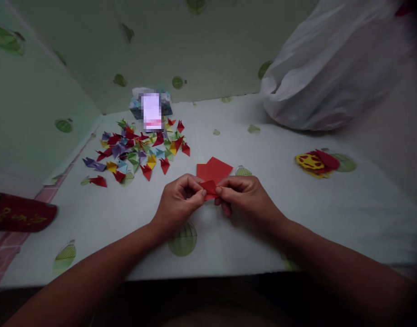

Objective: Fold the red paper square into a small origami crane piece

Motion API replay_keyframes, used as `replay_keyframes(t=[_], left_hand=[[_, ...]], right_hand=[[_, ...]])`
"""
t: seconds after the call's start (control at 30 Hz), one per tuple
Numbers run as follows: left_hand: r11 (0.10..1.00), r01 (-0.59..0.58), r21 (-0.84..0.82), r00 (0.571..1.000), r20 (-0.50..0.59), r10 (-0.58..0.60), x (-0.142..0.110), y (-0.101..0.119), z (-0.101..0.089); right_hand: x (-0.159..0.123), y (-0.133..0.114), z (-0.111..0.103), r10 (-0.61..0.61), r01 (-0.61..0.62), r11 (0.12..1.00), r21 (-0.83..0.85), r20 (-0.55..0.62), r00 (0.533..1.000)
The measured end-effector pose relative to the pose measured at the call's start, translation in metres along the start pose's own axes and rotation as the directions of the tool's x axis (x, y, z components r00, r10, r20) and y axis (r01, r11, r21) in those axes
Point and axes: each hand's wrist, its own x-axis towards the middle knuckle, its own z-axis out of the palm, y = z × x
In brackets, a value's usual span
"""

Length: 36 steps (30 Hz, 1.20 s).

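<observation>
- Left hand (179,200): bare, no glove, no ring or watch visible.
- Right hand (244,196): bare too, nothing on fingers or wrist.
- Both forearms uncovered right down to the bottom edge of the view; no sleeve or cuff shows.
- Nails short, unpainted as far as visible.

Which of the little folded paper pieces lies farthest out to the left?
The purple piece at the left edge of the colourful pile. The lone red piece lies just below it, slightly further right.
</observation>
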Motion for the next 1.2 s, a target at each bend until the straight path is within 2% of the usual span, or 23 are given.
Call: replay_keyframes(t=[0.1, 0.27, 0.37, 0.6, 0.83, 1.0, 1.2], left_hand=[[1.0, -0.006, 0.009, 1.0, -0.007, 0.006, 0.0, -0.0001, 0.0], [0.999, -0.021, 0.04, 1.0, -0.008, 0.021, -0.0001, 0.0003, 0.0009], [0.999, -0.023, 0.027, 1.0, 0.011, 0.023, -0.0004, -0.0001, 0.0016], [0.99, 0.061, -0.128, 0.998, 0.029, -0.058, 0.0014, -0.0044, 0.0008], [0.939, 0.17, -0.299, 0.985, 0.038, -0.166, 0.0033, -0.0068, -0.0023], [0.956, 0.246, -0.159, 0.964, 0.144, -0.224, 0.0025, -0.0048, -0.0035], [0.963, 0.208, -0.17, 0.973, 0.133, -0.187, 0.0018, -0.0005, -0.0027]], right_hand=[[0.0007, 0.0009, -0.0007, 0.017, -0.017, 1.0, 0.001, 0.027, 0.999], [0.0012, 0.0016, -0.0002, -0.059, 0.06, 0.998, -0.011, 0.089, 0.994], [0.0011, 0.0021, 0.0011, -0.065, 0.067, 0.997, -0.028, 0.081, 0.995], [0.0015, 0.0043, 0.0026, -0.031, 0.029, 0.999, 0.032, 0.05, 0.998], [0.0046, 0.0071, 0.0018, -0.021, 0.019, 0.995, 0.1, 0.014, 1.0], [0.003, 0.0055, 0.0019, -0.047, 0.046, 0.995, 0.089, 0.01, 0.999], [0.0038, 0.0062, 0.0019, -0.025, 0.023, 0.993, 0.115, 0.018, 1.0]])
